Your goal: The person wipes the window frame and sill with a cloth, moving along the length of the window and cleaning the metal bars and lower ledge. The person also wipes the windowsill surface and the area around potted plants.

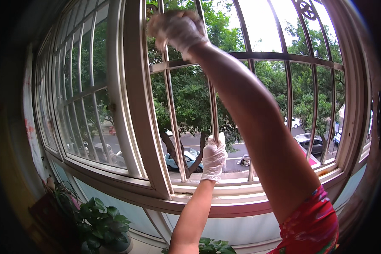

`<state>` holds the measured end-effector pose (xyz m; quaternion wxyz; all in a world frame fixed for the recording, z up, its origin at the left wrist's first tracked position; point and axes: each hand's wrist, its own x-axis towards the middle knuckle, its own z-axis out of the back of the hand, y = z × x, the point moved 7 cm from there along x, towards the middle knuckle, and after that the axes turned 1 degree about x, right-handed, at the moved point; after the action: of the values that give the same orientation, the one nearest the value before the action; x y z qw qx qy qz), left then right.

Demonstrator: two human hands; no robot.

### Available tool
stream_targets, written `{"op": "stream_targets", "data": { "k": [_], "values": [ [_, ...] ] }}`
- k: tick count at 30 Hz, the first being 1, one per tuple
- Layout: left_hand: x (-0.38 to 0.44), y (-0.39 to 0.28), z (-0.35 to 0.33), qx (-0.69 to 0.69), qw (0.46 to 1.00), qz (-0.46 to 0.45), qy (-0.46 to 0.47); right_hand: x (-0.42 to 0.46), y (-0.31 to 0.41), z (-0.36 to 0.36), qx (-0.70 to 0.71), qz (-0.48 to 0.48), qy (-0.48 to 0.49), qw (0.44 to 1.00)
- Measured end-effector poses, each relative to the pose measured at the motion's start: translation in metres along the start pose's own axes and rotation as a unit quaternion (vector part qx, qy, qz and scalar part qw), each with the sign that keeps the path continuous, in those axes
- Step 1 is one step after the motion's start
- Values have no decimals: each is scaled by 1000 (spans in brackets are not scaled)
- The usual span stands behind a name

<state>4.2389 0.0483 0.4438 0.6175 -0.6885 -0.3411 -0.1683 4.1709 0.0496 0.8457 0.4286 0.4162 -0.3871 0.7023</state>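
My left hand (213, 160), in a thin whitish disposable glove, is wrapped around the lower part of a vertical metal bar (213, 111) of the window grille. Higher up, my right hand (182, 31) is raised in front of the grille's upper left part, above the horizontal rail (270, 56). It wears a similar glove and is blurred. Brownish patches show at its fingers; whether they are a cloth or the fingers themselves is unclear. Another vertical bar (174, 123) runs behind and below it. My right arm, with a red patterned sleeve (311, 222), crosses the opening.
A sliding window sash (117, 95) stands left of the opening, above the sill track (241, 190). Potted leafy plants (101, 219) stand low at the left, and more leaves (214, 246) show at the bottom. Outside are trees (190, 98) and parked cars (190, 157).
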Motion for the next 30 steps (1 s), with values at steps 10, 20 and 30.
{"op": "stream_targets", "data": {
  "k": [10,20,30],
  "values": [
    [-4,7,-5,-214,971,99,49,-27,29,33,-664,-86,113,734],
    [-6,-7,10,-116,992,48,-21,-71,74,58,-128,-130,45,982],
    [-1,0,1,-70,997,28,7,-68,68,156,-243,-329,68,910]
  ]
}}
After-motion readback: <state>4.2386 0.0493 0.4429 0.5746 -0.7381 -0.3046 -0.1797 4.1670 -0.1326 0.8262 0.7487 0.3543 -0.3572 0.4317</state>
